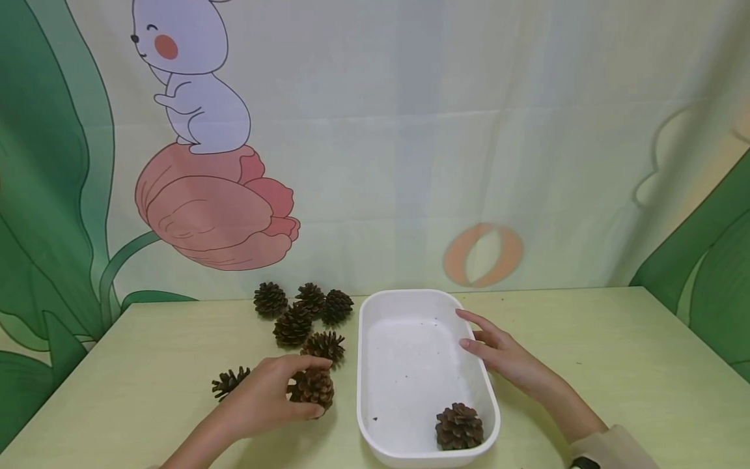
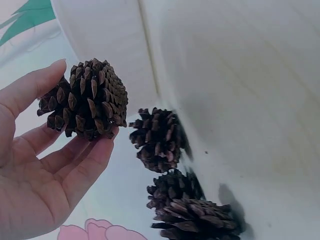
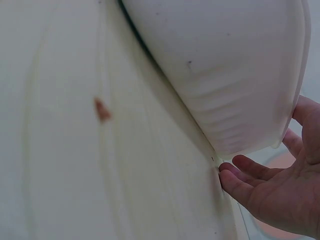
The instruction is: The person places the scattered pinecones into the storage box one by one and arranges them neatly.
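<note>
In the head view my left hand (image 1: 269, 394) holds a brown pine cone (image 1: 315, 387) between thumb and fingers, left of the white plastic bin (image 1: 368, 371). The left wrist view shows the same pine cone (image 2: 92, 102) gripped from the side, scales spread. At the bin's right side, my right hand (image 1: 512, 358) rests its thumb and forefinger on the rim. Its other fingers, seen in the right wrist view, are loosely bent beside the outer wall (image 3: 240, 100). One pine cone (image 1: 459, 426) lies inside the bin at its near right corner.
Several pine cones (image 1: 293, 324) are grouped on the pale yellow table (image 1: 586, 339) left of the bin's far half. Another pine cone (image 1: 230, 382) sits partly behind my left hand. A printed curtain (image 1: 375, 163) hangs along the table's back edge.
</note>
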`<move>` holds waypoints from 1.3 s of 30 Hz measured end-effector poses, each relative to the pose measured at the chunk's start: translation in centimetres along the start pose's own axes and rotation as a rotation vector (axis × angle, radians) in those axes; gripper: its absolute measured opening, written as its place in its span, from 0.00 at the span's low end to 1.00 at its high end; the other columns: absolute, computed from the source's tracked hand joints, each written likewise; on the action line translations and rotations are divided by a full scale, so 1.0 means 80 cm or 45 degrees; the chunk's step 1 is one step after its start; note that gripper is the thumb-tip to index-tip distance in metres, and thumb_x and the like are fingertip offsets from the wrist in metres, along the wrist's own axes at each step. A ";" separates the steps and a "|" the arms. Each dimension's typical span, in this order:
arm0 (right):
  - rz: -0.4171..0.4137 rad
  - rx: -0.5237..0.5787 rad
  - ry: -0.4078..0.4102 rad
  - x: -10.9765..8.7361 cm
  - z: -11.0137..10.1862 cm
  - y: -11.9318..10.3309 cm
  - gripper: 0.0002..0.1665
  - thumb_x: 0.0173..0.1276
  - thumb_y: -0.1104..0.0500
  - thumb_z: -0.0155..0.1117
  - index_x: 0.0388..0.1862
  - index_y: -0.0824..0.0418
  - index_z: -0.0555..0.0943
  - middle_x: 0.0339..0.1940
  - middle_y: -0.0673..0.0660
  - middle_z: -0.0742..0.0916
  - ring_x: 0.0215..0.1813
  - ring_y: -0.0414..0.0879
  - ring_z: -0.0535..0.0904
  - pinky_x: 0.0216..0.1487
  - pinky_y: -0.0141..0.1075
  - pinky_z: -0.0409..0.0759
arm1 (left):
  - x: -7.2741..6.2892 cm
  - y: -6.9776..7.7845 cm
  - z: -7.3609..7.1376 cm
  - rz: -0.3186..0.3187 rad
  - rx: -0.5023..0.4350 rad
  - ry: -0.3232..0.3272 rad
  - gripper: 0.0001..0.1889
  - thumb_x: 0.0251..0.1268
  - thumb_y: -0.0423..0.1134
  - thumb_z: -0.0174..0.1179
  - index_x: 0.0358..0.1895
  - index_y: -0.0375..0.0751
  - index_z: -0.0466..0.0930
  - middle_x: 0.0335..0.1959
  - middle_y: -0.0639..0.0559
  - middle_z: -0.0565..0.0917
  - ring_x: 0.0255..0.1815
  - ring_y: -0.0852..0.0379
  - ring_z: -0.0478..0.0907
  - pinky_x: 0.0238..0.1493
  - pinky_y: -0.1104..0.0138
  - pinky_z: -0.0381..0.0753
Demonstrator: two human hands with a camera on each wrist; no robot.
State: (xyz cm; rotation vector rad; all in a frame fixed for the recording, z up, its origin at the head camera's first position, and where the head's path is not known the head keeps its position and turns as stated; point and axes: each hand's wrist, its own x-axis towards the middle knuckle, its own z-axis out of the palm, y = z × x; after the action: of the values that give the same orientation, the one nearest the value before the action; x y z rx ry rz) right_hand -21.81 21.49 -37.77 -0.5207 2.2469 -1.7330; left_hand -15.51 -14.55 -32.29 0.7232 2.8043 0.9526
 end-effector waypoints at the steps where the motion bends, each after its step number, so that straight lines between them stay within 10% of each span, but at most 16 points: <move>1: 0.001 -0.002 0.000 0.000 0.000 0.000 0.35 0.70 0.55 0.51 0.72 0.59 0.51 0.58 0.75 0.68 0.51 0.56 0.75 0.48 0.42 0.77 | 0.000 0.001 -0.001 0.008 -0.004 0.004 0.29 0.45 0.44 0.70 0.55 0.43 0.75 0.54 0.48 0.77 0.57 0.42 0.70 0.52 0.47 0.72; 39: 0.046 -0.029 0.015 0.001 -0.002 0.001 0.35 0.70 0.53 0.51 0.72 0.55 0.52 0.59 0.73 0.69 0.52 0.55 0.75 0.52 0.46 0.75 | 0.053 0.069 0.013 0.256 -0.075 0.109 0.29 0.47 0.40 0.70 0.56 0.41 0.75 0.54 0.48 0.78 0.57 0.49 0.72 0.58 0.50 0.67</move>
State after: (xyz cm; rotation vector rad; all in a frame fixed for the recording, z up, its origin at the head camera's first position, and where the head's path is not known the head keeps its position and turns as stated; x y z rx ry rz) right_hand -21.94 21.61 -37.85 -0.4728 2.2723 -1.6996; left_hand -16.74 -8.16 -29.57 0.9935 2.8027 1.1178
